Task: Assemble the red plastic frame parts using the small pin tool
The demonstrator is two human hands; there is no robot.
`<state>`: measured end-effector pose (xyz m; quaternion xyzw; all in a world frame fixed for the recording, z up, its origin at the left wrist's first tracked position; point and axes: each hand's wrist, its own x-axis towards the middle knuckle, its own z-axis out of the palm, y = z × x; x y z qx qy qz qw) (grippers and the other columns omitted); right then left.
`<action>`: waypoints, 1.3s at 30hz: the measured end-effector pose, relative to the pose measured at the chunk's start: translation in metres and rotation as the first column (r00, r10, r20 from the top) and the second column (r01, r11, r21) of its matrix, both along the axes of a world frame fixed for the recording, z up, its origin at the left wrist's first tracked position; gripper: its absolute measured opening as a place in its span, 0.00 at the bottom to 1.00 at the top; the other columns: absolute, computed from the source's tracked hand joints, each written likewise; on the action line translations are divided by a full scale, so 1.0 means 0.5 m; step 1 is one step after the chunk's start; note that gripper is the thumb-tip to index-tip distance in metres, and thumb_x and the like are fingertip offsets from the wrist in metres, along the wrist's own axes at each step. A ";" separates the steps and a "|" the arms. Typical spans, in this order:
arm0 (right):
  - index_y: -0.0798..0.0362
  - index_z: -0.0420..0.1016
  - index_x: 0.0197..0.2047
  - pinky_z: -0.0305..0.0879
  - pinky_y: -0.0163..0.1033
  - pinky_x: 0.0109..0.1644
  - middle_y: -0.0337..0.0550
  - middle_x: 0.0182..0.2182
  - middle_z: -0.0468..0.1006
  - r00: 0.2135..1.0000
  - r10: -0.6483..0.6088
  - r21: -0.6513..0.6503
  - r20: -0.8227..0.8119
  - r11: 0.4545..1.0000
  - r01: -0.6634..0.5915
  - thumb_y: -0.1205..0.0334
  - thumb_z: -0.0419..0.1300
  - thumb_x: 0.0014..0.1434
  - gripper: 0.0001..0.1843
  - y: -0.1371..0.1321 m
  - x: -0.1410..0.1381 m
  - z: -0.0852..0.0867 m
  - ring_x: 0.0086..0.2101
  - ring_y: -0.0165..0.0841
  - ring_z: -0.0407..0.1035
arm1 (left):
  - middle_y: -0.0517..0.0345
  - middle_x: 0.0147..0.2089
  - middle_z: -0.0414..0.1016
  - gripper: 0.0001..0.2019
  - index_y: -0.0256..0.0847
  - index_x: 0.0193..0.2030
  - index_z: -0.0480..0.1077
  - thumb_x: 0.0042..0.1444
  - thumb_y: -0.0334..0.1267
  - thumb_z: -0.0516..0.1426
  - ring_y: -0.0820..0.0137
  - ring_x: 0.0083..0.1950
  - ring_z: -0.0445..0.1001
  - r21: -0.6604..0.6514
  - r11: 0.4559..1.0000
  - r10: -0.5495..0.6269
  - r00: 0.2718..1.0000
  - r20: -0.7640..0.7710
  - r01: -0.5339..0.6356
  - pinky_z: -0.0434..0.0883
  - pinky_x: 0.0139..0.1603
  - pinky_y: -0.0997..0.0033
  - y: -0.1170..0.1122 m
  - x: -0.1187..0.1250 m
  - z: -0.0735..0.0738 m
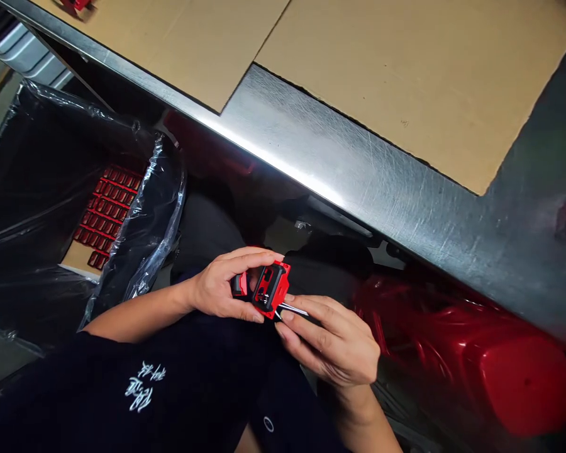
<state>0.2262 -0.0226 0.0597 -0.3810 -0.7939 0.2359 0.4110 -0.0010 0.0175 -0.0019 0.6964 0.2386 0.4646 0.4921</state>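
The left hand (219, 286) grips a red plastic housing (271, 289) at lower centre of the frame, while the right hand (330, 336) pinches a thin steel shaft (292, 309) against its edge; rows of red parts (104, 211) lie in a black plastic bag (38, 170) at left

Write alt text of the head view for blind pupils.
A person's left hand holds a red plastic part while the right hand holds a thin metal rod to it. Rows of red parts lie in a black bag nearby, beside a steel table.
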 end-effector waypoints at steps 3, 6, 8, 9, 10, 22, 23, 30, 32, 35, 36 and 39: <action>0.53 0.82 0.41 0.82 0.38 0.33 0.49 0.35 0.87 1.000 -0.015 0.001 -0.008 1.000 0.015 0.71 0.69 0.57 0.08 0.000 -0.005 -0.002 0.32 0.37 0.82 | 0.39 0.63 0.76 0.47 0.45 0.74 0.59 0.49 0.49 0.73 0.55 0.63 0.77 -0.020 1.000 -0.007 1.000 -0.005 0.007 0.76 0.64 0.54 -0.003 -0.004 0.000; 0.50 0.83 0.42 0.82 0.39 0.32 0.46 0.35 0.87 1.000 -0.025 0.000 -0.012 1.000 0.025 0.70 0.69 0.57 0.10 -0.001 -0.008 -0.001 0.32 0.37 0.83 | 0.40 0.63 0.76 0.48 0.47 0.74 0.60 0.48 0.50 0.73 0.54 0.63 0.77 -0.039 0.999 -0.003 1.000 -0.002 0.003 0.76 0.64 0.52 -0.007 -0.007 0.000; 0.49 0.83 0.42 0.82 0.39 0.33 0.45 0.35 0.87 1.000 -0.019 -0.005 -0.018 1.000 0.019 0.70 0.69 0.57 0.10 -0.001 -0.009 0.001 0.32 0.37 0.83 | 0.40 0.64 0.76 0.49 0.47 0.74 0.60 0.46 0.49 0.74 0.54 0.63 0.77 -0.047 0.999 0.004 1.000 -0.006 -0.004 0.76 0.64 0.51 -0.009 -0.008 0.000; 0.50 0.83 0.42 0.82 0.39 0.33 0.46 0.35 0.87 1.000 -0.014 -0.005 -0.023 1.000 0.014 0.70 0.69 0.57 0.10 0.000 -0.010 0.002 0.32 0.38 0.83 | 0.40 0.64 0.76 0.49 0.48 0.74 0.60 0.46 0.49 0.74 0.53 0.63 0.77 -0.049 0.999 0.005 1.000 -0.006 -0.005 0.76 0.64 0.51 -0.010 -0.007 0.000; 0.51 0.83 0.42 0.82 0.39 0.33 0.46 0.35 0.87 1.000 -0.009 -0.002 -0.028 1.000 0.009 0.71 0.69 0.57 0.09 0.000 -0.011 0.003 0.32 0.38 0.83 | 0.40 0.64 0.76 0.49 0.48 0.74 0.60 0.46 0.49 0.74 0.53 0.63 0.77 -0.048 0.999 0.004 1.000 -0.003 -0.004 0.76 0.64 0.51 -0.011 -0.007 0.000; 0.52 0.82 0.40 0.83 0.39 0.34 0.47 0.34 0.87 1.000 -0.010 0.014 -0.010 1.000 0.010 0.70 0.69 0.58 0.06 -0.003 -0.014 0.003 0.32 0.37 0.83 | 0.39 0.64 0.76 0.47 0.47 0.74 0.60 0.49 0.49 0.73 0.55 0.64 0.76 -0.042 0.999 -0.004 1.000 -0.004 0.003 0.76 0.64 0.52 -0.012 -0.007 -0.001; 0.52 0.82 0.40 0.83 0.39 0.35 0.47 0.34 0.87 1.000 -0.008 0.013 -0.002 1.000 0.008 0.70 0.69 0.58 0.06 -0.004 -0.013 0.004 0.32 0.38 0.83 | 0.39 0.64 0.76 0.47 0.47 0.74 0.60 0.49 0.49 0.73 0.54 0.64 0.76 -0.044 0.999 -0.005 1.000 -0.007 0.005 0.76 0.64 0.51 -0.012 -0.007 -0.001; 0.52 0.83 0.40 0.85 0.39 0.38 0.46 0.35 0.87 1.000 -0.021 0.015 0.020 1.000 0.020 0.71 0.70 0.57 0.08 -0.002 -0.016 0.013 0.33 0.37 0.84 | 0.39 0.63 0.76 0.48 0.47 0.73 0.61 0.47 0.50 0.74 0.53 0.63 0.76 -0.050 0.999 0.009 1.000 -0.018 -0.010 0.76 0.63 0.50 -0.012 -0.007 0.000; 0.51 0.84 0.41 0.85 0.39 0.39 0.45 0.35 0.87 0.999 -0.027 0.014 0.029 1.000 0.026 0.71 0.70 0.57 0.08 -0.002 -0.018 0.015 0.33 0.37 0.84 | 0.40 0.63 0.76 0.48 0.47 0.73 0.61 0.46 0.50 0.74 0.53 0.62 0.77 -0.039 0.999 0.017 1.000 -0.016 -0.018 0.77 0.62 0.50 -0.010 -0.007 0.000; 0.51 0.84 0.41 0.85 0.39 0.40 0.45 0.36 0.88 0.999 -0.027 0.009 0.046 1.000 0.027 0.71 0.70 0.58 0.08 -0.001 -0.018 0.018 0.34 0.37 0.84 | 0.40 0.62 0.76 0.48 0.47 0.72 0.61 0.46 0.49 0.74 0.54 0.62 0.77 -0.023 1.000 0.018 1.000 -0.016 -0.019 0.77 0.62 0.51 -0.006 -0.009 0.001; 0.51 0.84 0.41 0.85 0.39 0.40 0.45 0.36 0.88 0.999 -0.022 0.001 0.049 1.000 0.022 0.70 0.70 0.58 0.07 -0.001 -0.018 0.018 0.34 0.37 0.84 | 0.40 0.62 0.77 0.48 0.47 0.72 0.61 0.46 0.49 0.74 0.54 0.62 0.77 -0.022 1.000 0.015 1.000 -0.018 -0.015 0.77 0.62 0.50 -0.005 -0.010 0.001; 0.53 0.84 0.40 0.85 0.38 0.39 0.47 0.36 0.88 0.999 0.010 -0.026 0.053 1.000 -0.009 0.70 0.70 0.59 0.06 0.002 -0.015 0.021 0.35 0.38 0.84 | 0.39 0.61 0.77 0.47 0.46 0.72 0.62 0.46 0.49 0.74 0.54 0.61 0.78 -0.034 0.999 -0.004 1.000 -0.029 0.003 0.77 0.62 0.51 -0.003 -0.015 0.001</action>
